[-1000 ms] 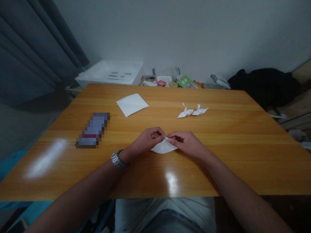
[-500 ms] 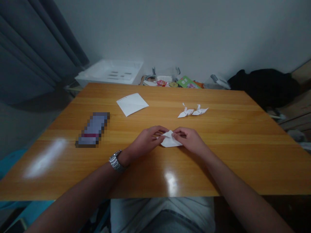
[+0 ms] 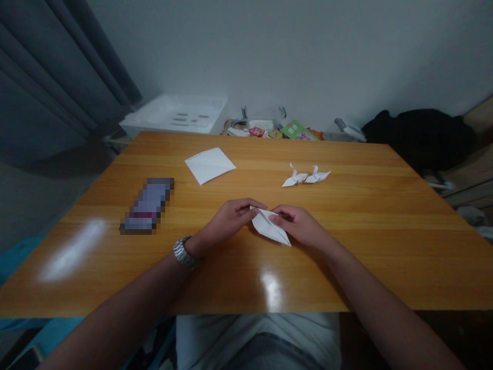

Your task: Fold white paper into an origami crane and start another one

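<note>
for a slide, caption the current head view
Left hand and right hand hold folded paper; two paper birds rest beyond.

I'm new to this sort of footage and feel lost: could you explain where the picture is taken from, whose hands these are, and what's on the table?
There is no machine here: these are a person's own two bare hands. The view comes from a camera worn on that person's head, looking forward and down.

The left hand, with a metal watch at its wrist, and the right hand both have their grip on a piece of folded white paper.

On the wooden table, beyond the hands, are two folded paper birds and a flat white sheet with small holes along one edge. To the left lies a pixelated, phone-like object; its details can't be made out.
</note>
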The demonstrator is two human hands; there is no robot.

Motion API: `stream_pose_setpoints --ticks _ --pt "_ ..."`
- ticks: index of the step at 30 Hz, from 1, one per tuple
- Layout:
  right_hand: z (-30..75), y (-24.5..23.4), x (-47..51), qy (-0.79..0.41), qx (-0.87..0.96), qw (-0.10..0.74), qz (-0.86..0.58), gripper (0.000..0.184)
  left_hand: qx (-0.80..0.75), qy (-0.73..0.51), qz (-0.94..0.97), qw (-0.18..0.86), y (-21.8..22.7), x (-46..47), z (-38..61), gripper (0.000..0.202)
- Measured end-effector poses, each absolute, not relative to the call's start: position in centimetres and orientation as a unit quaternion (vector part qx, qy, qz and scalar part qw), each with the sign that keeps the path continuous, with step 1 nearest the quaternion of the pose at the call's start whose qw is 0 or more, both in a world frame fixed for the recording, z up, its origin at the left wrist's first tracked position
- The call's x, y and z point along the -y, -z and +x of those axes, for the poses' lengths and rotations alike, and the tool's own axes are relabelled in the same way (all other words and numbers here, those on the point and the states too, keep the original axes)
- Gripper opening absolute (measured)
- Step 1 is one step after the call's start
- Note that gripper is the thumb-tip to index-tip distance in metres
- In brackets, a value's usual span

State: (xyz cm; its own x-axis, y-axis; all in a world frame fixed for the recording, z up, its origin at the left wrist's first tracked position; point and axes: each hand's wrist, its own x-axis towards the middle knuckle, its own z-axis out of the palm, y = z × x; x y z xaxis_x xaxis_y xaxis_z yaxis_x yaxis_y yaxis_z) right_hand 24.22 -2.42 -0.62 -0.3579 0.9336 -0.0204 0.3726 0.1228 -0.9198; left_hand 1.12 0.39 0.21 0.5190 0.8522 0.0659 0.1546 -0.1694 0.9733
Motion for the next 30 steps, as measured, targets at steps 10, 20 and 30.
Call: stream_pose_setpoints --ticks 10,20,30 --pt "24.1 0.7 2.5 -0.471 0.674 0.301 -0.483 0.028 -0.378 -0.356 0.615 0.593 1.0 -0.6 1.2 0.028" --pt "24.1 0.6 2.7 -0.464 0.677 0.298 -0.488 0.027 -0.382 -0.36 0.665 0.531 -0.2 -0.1 1.5 0.027" --pt "24.1 0.4 2.7 -0.458 0.685 0.296 -0.483 0.024 -0.405 -0.339 0.667 0.525 -0.1 -0.3 1.3 0.033"
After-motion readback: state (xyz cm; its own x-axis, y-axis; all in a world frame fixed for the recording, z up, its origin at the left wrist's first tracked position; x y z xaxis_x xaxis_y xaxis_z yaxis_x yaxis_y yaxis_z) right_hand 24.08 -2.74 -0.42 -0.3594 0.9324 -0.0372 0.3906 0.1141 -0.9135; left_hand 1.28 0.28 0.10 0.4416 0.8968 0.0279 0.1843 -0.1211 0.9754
